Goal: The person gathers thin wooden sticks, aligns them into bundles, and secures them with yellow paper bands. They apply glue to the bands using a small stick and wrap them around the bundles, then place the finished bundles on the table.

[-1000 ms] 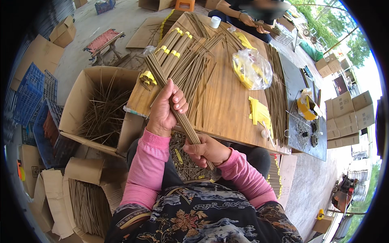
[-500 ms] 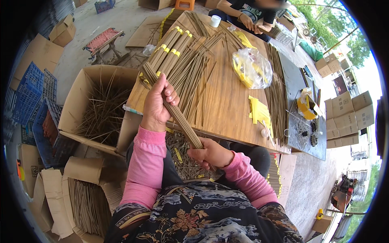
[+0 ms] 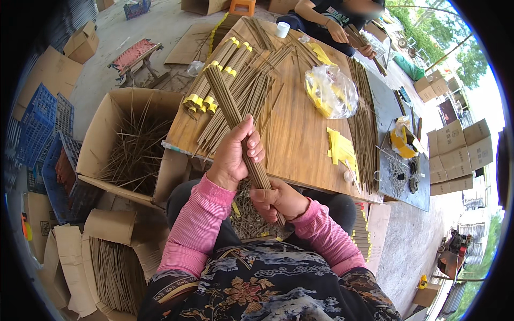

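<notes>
Both my hands are wrapped round one bundle of thin brown sticks (image 3: 227, 101), which slants from the upper left down toward my lap. My left hand (image 3: 235, 152) grips it near the middle. Lower down, my right hand (image 3: 278, 199) closes round its near end. Beyond my left hand, loose brown sticks (image 3: 241, 112) lie in a heap on the wooden table (image 3: 300, 142). Next to them rest several finished bundles (image 3: 220, 67) bound with yellow bands. Yellow paper strips (image 3: 341, 147) lie to the right, near a clear plastic bag (image 3: 332, 91) with yellow strips inside.
An open carton (image 3: 91, 155) of tangled sticks stands left of the table, with another stick-filled carton (image 3: 110, 222) below it. Across the table a co-worker (image 3: 337, 32) handles sticks. A grey board (image 3: 393, 182) with a yellow container (image 3: 405, 142) adjoins on the right.
My left hand has moved right and down along the bundle, closer to my right hand, and the bundle stands steeper. The co-worker's hands have moved apart, with sticks raised in one.
</notes>
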The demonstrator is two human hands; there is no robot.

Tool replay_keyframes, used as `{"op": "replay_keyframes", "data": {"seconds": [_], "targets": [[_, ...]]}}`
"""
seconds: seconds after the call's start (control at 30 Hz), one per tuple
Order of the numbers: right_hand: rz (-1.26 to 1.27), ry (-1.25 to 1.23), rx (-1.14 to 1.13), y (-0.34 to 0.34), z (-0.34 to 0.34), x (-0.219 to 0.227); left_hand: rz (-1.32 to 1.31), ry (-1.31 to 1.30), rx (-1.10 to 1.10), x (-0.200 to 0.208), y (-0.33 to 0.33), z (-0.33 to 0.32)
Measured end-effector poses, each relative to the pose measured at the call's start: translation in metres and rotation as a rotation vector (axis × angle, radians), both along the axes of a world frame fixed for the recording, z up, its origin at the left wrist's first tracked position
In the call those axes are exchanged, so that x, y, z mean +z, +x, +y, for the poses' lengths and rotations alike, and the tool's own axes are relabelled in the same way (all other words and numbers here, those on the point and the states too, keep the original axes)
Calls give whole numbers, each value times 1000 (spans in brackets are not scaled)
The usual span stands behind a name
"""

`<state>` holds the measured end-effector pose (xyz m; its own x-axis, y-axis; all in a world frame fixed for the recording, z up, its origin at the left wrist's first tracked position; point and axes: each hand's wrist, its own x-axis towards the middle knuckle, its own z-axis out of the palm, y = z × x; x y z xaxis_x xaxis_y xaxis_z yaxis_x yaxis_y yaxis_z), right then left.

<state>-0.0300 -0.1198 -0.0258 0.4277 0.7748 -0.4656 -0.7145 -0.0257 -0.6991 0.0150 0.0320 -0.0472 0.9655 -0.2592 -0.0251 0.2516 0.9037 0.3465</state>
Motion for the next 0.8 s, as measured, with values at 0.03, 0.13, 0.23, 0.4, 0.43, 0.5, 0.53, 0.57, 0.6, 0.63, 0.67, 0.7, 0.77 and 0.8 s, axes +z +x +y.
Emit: {"op": "replay_keyframes", "data": {"seconds": [0.03,0.13,0.23,0.4,0.43,0.5,0.53,0.57,0.6,0.63,0.67,0.7,0.77,0.8], "targets": [[-127,-83,1,1,2,0,67,71,54,2,0,0],[-486,-296,-9,2,8,-5,131,145,131,2,0,3],[-737,-499,-58,0,11,-13,189,183,218,6,4,11],[-565,-289,10,1,8,-14,13,77,130,-2,7,22],[-319,-222,72,2,6,-4,-23,46,106,-1,7,23],[-299,-195,80,1,5,-5,-94,-19,56,2,6,24],[-289,-182,89,1,5,-5,-86,-11,81,2,5,23],[-383,-254,67,1,6,-2,-91,0,94,1,6,23],[-476,-326,44,1,9,4,-97,11,107,0,6,22],[-567,-397,19,1,10,7,-101,24,118,1,7,20],[-685,-449,-9,0,10,2,-33,91,169,2,6,17],[-803,-500,-37,0,9,-7,36,158,220,5,2,11],[-974,-579,-89,1,8,-16,84,289,241,3,-5,1],[-1027,-607,-112,3,9,-18,73,243,218,-1,-4,-2]]}}
